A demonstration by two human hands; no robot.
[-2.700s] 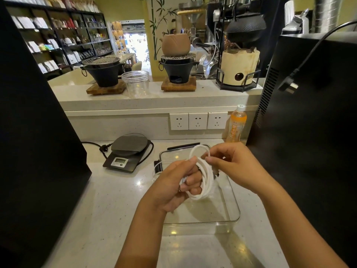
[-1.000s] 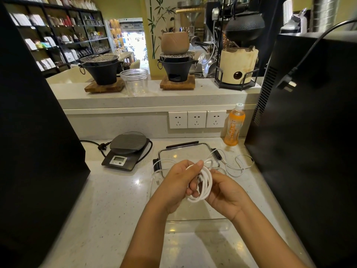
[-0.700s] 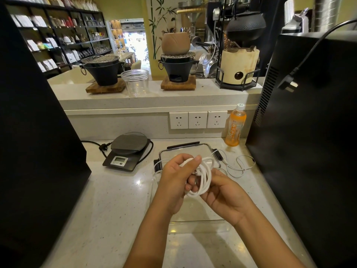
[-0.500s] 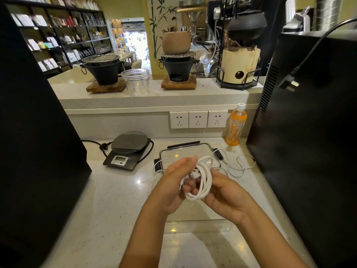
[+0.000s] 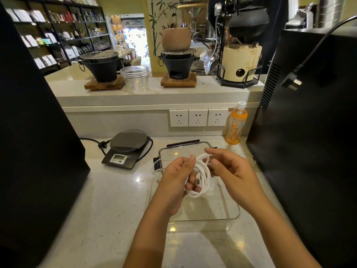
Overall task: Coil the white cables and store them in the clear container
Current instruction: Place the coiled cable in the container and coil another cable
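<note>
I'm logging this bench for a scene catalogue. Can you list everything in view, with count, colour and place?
coiled cable: 1, white, held above the container
clear container: 1, transparent, counter centre
lid: 1, clear with black clips, behind the container
loose cable: 1, white, counter right of the lid
scale: 1, black, counter left
bottle: 1, orange, by the sockets
sockets: 3, white, wall panel
plastic cup: 1, clear, upper ledge
stoves: 2, black, on wooden boards on the ledge
clay stove: 1, cream, ledge right
left hand: grips the coil
right hand: fingers relaxed beside the coil
</note>
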